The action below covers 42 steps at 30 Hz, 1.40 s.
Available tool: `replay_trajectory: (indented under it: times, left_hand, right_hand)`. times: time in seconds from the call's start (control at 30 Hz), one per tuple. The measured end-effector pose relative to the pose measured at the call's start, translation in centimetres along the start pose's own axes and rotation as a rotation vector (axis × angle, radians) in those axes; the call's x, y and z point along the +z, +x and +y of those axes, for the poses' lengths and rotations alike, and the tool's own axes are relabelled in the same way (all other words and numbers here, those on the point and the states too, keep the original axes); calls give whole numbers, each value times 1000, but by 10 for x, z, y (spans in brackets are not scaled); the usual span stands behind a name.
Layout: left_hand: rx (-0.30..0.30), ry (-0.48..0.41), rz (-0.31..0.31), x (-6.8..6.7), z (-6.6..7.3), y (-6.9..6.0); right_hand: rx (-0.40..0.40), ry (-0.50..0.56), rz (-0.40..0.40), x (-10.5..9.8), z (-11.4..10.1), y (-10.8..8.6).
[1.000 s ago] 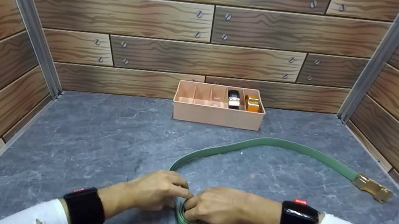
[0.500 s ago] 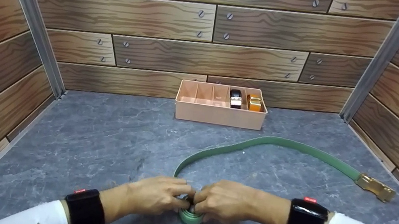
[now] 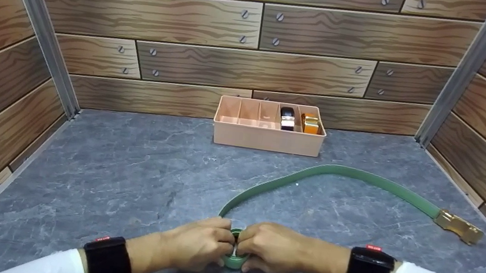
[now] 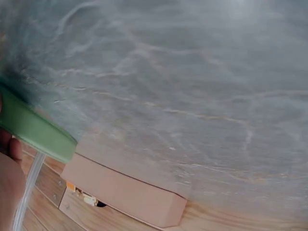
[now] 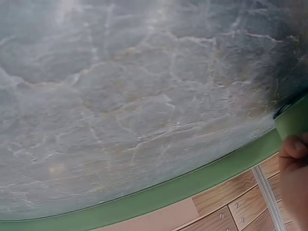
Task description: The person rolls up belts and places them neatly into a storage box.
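Note:
A green belt [image 3: 346, 171] lies on edge on the table, curving from a coil near the front to a gold buckle [image 3: 459, 226] at the right. Both hands are at the coiled end [image 3: 234, 262]. My left hand [image 3: 198, 243] grips the coil's left side, and my right hand [image 3: 272, 249] grips its right side, fingers partly inside the roll. In the left wrist view, fingertips touch the green strap [image 4: 36, 127]. The right wrist view shows a thumb on the roll [image 5: 293, 120], with the loose length [image 5: 192, 185] running away. Parts of the coil are hidden by the fingers.
At the back stands a pink divided box [image 3: 267, 139]. A rolled black belt [image 3: 287, 119] and a rolled orange belt [image 3: 310, 123] sit in its right compartments. Wood-patterned walls [image 3: 202, 18] enclose the marbled grey table [image 3: 126, 163] at the back and sides.
Both hands have shifted around the coil, the right changing its hold and the left moving slightly. The strap's near bend has slid a little to the right. The buckle and the box stay put.

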<state>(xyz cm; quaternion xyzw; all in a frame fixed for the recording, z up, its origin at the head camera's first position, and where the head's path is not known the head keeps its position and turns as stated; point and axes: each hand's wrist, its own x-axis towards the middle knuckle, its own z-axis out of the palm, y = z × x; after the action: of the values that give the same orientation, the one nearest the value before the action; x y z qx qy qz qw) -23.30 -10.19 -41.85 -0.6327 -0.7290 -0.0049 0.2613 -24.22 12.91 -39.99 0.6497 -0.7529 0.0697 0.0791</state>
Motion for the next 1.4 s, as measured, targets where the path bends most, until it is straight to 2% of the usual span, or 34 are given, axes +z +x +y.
replay_trajectory:
  times: [0.17,0.27,0.4,0.5,0.6,0.73,0.8,0.9,1.0,1.1,1.27,1.33,1.4]
  left_hand:
    - [-31,-98,-74,-2,-4,3]
    - [-55,-139,-111,-4,-9,3]
    - [-72,-93,-163,-3,-12,3]
    - [-91,-45,-167,1,-8,3]
    - [-149,0,-129,3,2,5]
    - [-219,32,-106,1,9,8]
    - [-211,24,-130,-1,7,10]
    - [-163,3,-175,-5,0,9]
    - [-118,-6,-177,-4,-4,8]
    - [-129,-4,-140,-2,-2,8]
    - [-202,-12,-114,-1,5,8]
    - [-194,-30,-127,-3,3,8]
    - [-152,-34,-146,-6,-2,8]
  right_hand:
    - [62,34,10,3,-2,2]
    - [26,22,47,7,0,3]
    - [-31,57,62,10,9,0]
    - [-38,63,26,8,13,-2]
    - [-5,18,6,5,10,-1]
    - [47,17,30,5,5,0]
    - [48,51,43,5,7,-1]
    - [18,107,52,4,14,-2]
    - [-1,126,37,2,17,-4]
    - [27,121,15,0,15,-3]
    - [86,70,21,3,4,-2]
    - [79,85,32,6,4,-2]
    - [57,116,34,6,7,-3]
